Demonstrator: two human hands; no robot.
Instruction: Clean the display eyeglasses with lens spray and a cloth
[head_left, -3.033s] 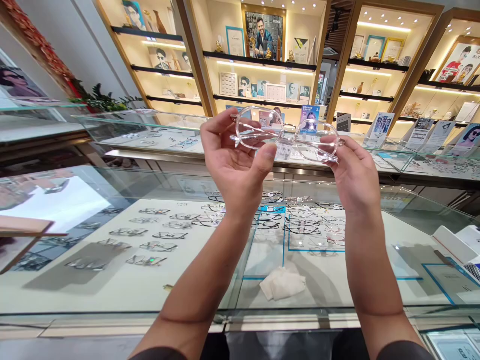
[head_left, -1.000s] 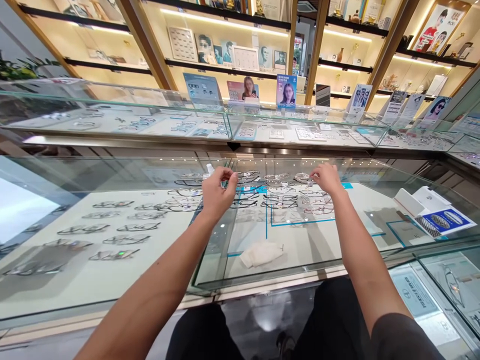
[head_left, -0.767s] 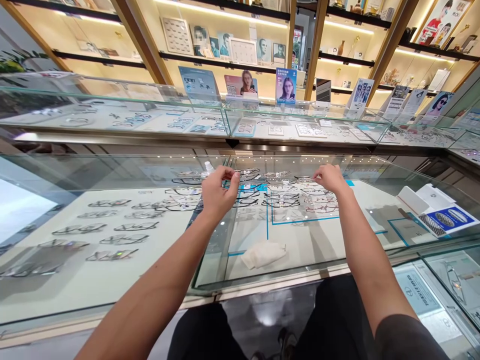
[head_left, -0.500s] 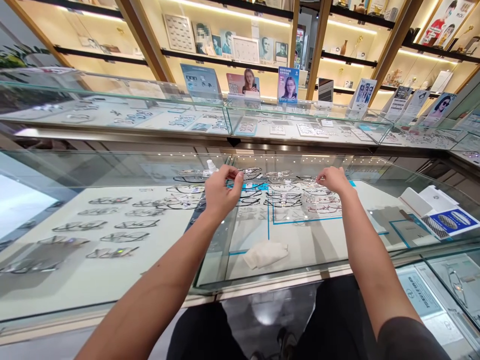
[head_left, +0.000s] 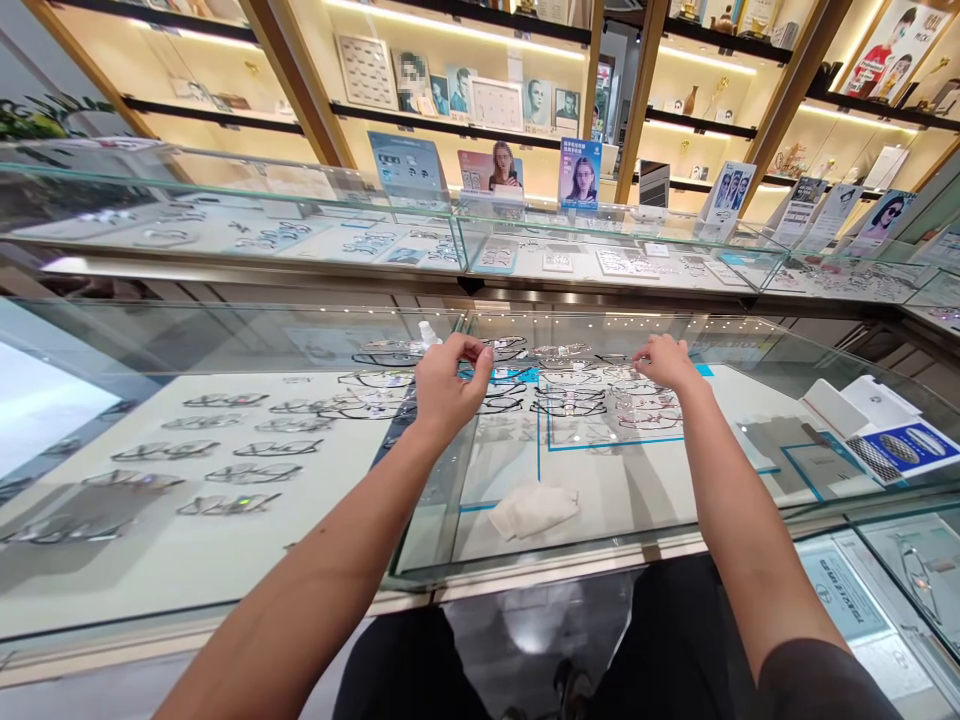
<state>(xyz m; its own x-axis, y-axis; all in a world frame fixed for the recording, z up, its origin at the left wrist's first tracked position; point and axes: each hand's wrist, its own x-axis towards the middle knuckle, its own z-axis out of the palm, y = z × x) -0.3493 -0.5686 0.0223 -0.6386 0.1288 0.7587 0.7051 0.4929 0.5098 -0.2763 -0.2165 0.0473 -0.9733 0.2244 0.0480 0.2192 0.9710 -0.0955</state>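
Note:
My left hand is over the glass counter beside the rows of glasses, its fingers curled with thumb and fingertips near each other; nothing shows between them. Farther right, my right hand is at the back of the rows, palm down, fingers bent by a thin-framed pair. Whether the fingertips touch that pair is too small to tell. Between the hands lie dark-framed glasses and reddish-framed glasses in rows. A crumpled white cloth rests nearer me.
More glasses lie in rows at left. A small white bottle stands behind my left hand. At right are a white and blue box and the counter's glass edge. Behind runs a second display case.
The view has shifted slightly. My left hand's thumb and fingers look a little closer together, and my right hand's fingers appear slightly more spread.

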